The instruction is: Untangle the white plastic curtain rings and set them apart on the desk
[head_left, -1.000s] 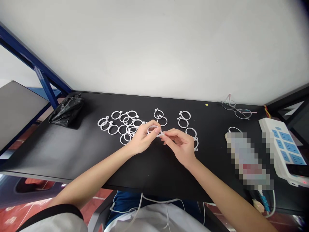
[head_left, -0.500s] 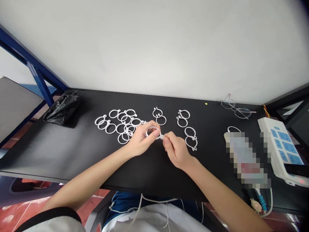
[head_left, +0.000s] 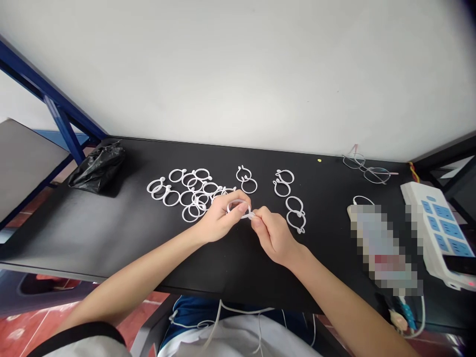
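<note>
Over the middle of a black table (head_left: 111, 233), my left hand (head_left: 219, 220) and my right hand (head_left: 273, 235) both grip one white plastic ring (head_left: 238, 208). The left fingers curl round the ring's left side. The right thumb and fingers pinch its small tab at the right end. A pile of several white rings (head_left: 189, 191) lies just behind my left hand. Two linked pairs of rings (head_left: 246, 179) (head_left: 283, 182) lie further back, and another pair (head_left: 296, 213) lies right of my right hand.
A crumpled black plastic bag (head_left: 98, 166) sits at the back left. Eyeglasses (head_left: 366, 168) lie at the back right. A white power strip with blue sockets (head_left: 439, 230) and a blurred object (head_left: 379, 245) lie at the right. A blue frame (head_left: 55, 111) rises at left.
My right hand has closed from a loose pinch into a tighter grip on the ring's tab. Both hands have drifted slightly toward me with the ring.
</note>
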### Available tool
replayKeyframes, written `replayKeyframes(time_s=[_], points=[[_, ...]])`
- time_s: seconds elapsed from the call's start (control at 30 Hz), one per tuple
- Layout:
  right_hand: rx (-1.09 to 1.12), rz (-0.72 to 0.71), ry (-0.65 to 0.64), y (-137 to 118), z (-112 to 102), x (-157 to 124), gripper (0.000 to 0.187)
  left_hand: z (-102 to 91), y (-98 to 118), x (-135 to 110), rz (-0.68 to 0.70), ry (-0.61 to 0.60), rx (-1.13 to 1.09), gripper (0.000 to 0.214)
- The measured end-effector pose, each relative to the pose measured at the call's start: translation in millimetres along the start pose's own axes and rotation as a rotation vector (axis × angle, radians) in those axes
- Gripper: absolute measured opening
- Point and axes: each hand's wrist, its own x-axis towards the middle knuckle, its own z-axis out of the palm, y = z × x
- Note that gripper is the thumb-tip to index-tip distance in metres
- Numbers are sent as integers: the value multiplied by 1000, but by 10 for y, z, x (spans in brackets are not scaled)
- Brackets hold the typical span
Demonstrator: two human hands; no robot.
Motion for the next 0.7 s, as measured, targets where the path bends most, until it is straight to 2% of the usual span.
replayKeyframes(time_s=[0.3,0.7], points=[[-36,5,-2,31,10,-20,23,1,0,-8,5,2,4,30],[-52,16,-19,19,3,-11,24,-6,-9,-16,-21,12,62,35]])
